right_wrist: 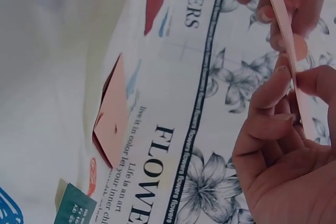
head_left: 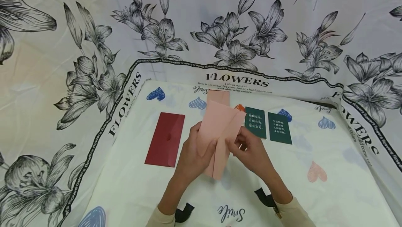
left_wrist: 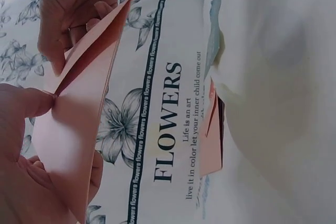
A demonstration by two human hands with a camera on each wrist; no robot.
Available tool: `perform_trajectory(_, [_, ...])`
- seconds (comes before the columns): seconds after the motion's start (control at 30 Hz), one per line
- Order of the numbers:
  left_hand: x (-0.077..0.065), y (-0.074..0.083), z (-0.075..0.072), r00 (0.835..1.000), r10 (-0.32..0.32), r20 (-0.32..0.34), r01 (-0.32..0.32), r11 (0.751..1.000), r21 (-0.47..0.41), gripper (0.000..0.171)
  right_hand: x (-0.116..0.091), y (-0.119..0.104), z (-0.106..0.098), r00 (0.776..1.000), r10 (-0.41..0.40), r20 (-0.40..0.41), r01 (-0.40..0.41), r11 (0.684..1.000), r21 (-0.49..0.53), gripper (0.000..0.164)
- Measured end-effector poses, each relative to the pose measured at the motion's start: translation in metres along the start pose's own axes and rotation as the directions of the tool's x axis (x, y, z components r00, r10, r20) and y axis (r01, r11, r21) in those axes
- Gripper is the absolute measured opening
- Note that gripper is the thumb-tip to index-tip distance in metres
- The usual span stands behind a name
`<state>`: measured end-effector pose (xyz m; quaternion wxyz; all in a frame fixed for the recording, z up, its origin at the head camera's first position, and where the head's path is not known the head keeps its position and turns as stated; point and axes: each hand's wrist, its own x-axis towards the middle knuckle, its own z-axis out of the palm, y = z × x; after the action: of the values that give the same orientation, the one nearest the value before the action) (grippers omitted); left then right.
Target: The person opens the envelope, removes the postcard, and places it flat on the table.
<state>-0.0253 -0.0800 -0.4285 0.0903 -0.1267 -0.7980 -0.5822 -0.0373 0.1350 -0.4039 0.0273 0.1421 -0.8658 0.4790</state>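
Observation:
Both hands hold a pink paper envelope up above the table, tilted. My left hand grips its left side, thumb on the near face and fingers behind. With thumb and forefinger, my right hand pinches its right edge. In the left wrist view a dark gap shows along the flap of the envelope, between its paper layers. The right wrist view shows the envelope nearly edge-on, with the right thumb and fingers on either side of it. Farther back, another pink envelope lies on the table, partly covered.
A dark red envelope lies to the left of the hands. Two green cards with white writing lie side by side at the right. The table wears a white cloth with hearts and lettering; flowered fabric hangs behind.

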Motion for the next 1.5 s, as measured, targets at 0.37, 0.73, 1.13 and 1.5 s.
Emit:
perform_trajectory(0.37, [-0.002,0.002,-0.001,1.0,-0.011,-0.013,0.011,1.0,0.021,0.076,0.003,-0.007,0.01,1.0,0.006,0.014,-0.006,0.999,-0.035,0.038])
perform_trajectory(0.73, [0.005,-0.007,-0.025,0.983,-0.171,-0.071,0.177,0.981,0.082,0.079,0.002,-0.006,0.009,0.988,0.005,0.155,-0.012,0.999,0.046,0.023])
perform_trajectory(1.13, [0.017,-0.053,-0.103,0.926,-0.354,-0.131,0.376,0.892,0.251,0.089,0.005,0.003,-0.003,0.976,0.1,0.191,-0.109,0.993,0.037,0.024])
perform_trajectory(1.5, [0.019,-0.09,-0.13,0.863,-0.497,-0.09,0.493,0.791,0.363,0.087,0.004,0.02,-0.004,0.972,0.107,0.208,-0.113,0.994,0.014,0.023])
